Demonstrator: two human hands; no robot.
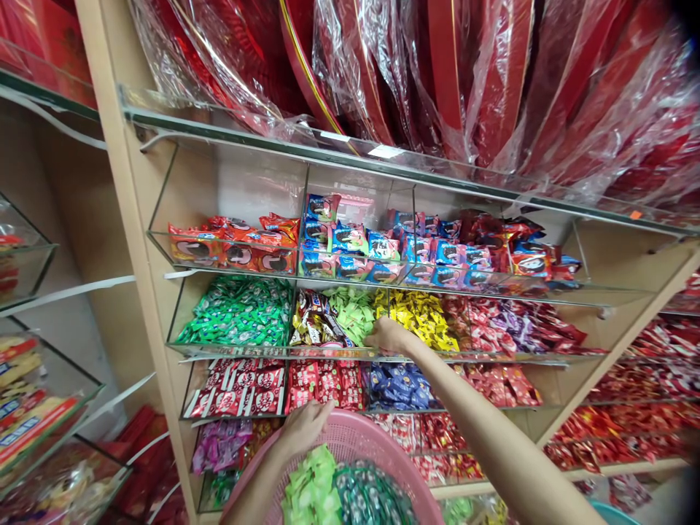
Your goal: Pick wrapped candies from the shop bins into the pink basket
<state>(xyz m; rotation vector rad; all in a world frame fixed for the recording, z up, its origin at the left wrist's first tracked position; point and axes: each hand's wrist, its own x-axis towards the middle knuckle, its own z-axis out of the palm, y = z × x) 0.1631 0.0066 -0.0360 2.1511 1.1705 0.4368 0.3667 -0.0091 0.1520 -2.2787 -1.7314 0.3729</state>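
Observation:
My right hand [387,335] reaches into a glass compartment at the light green packets [353,312], beside the yellow packets [424,315]; its fingers are bent, and what they hold, if anything, is hidden. At the pink plastic basket [402,436], my left hand [307,426] is closed over the far left rim. Inside the basket lie light green packets [313,485] on the left and dark green packets [372,492] on the right.
Bright green packets [240,312] fill the compartment at the left. Above stand orange packets [240,244] and blue-pink packets [350,238], under a glass shelf edge [339,149]. Blue packets [402,386] lie below. A wooden upright [131,240] rises at the left.

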